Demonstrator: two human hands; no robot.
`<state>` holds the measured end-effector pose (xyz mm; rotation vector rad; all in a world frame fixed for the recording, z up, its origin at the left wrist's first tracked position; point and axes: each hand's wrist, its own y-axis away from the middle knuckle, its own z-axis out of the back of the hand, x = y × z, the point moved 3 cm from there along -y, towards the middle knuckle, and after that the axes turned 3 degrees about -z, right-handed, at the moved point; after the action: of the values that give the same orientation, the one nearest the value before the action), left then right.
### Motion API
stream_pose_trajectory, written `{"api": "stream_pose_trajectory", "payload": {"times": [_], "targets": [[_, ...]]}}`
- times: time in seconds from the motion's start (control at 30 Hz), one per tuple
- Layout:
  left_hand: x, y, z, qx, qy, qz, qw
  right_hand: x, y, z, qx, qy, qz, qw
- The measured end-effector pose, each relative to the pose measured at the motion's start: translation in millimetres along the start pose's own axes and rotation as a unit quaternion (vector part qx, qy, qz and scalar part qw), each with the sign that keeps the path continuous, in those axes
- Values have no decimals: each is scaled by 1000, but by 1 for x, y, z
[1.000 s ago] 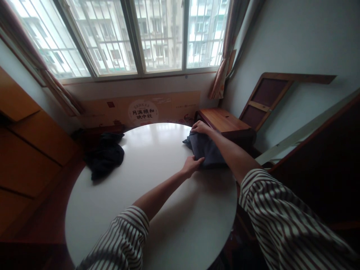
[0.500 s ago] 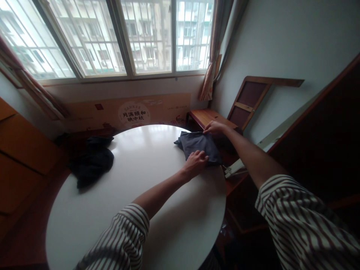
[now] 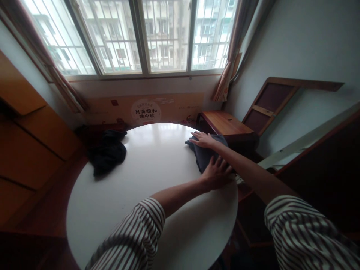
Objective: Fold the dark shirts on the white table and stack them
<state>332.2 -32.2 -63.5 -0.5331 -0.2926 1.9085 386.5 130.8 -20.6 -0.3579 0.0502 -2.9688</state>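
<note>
A dark grey folded garment [image 3: 203, 156] lies near the right edge of the round white table [image 3: 140, 210]. My left hand [image 3: 217, 173] rests on its near side with fingers spread. Across its far part lies my right hand [image 3: 204, 140], flat, with the fingers stretched to the left. Both hands partly cover the cloth, so its exact kind cannot be told. At the table's left edge sits a crumpled black piece of clothing [image 3: 108, 155], apart from both hands.
Behind the table, below the barred window [image 3: 165, 37], is a printed board [image 3: 174, 107]. A wooden bench [image 3: 222, 123] stands beyond the table on the right, near a leaning wooden frame [image 3: 270, 108]. Orange-brown cabinets [image 3: 25, 142] are on the left.
My right hand has let go of the garment's far edge and now lies flat on it. My left hand has opened, its fingers spreading over the near side. The view has shifted left.
</note>
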Motion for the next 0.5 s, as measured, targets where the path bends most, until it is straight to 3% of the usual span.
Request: {"api": "stream_pose_trajectory", "payload": {"times": [0.13,0.2,0.27,0.33,0.4,0.47,0.5], "targets": [[-30,23,-12,67,-25,-150,986,10,-7,-10,11,45,-84,995],[-40,47,3,88,-13,-182,979,23,-11,-1,-33,61,-99,993],[-38,78,33,80,2,-179,981,47,-6,11,-101,75,-68,990],[-19,113,74,41,23,-115,992,79,12,15,-144,73,-9,987],[18,150,117,-7,28,-7,1000,113,38,8,-142,62,51,987],[65,187,157,-74,2,143,987,142,65,-9,-122,55,108,985],[89,206,175,-121,-22,236,964,153,77,-19,-110,51,135,983]]}}
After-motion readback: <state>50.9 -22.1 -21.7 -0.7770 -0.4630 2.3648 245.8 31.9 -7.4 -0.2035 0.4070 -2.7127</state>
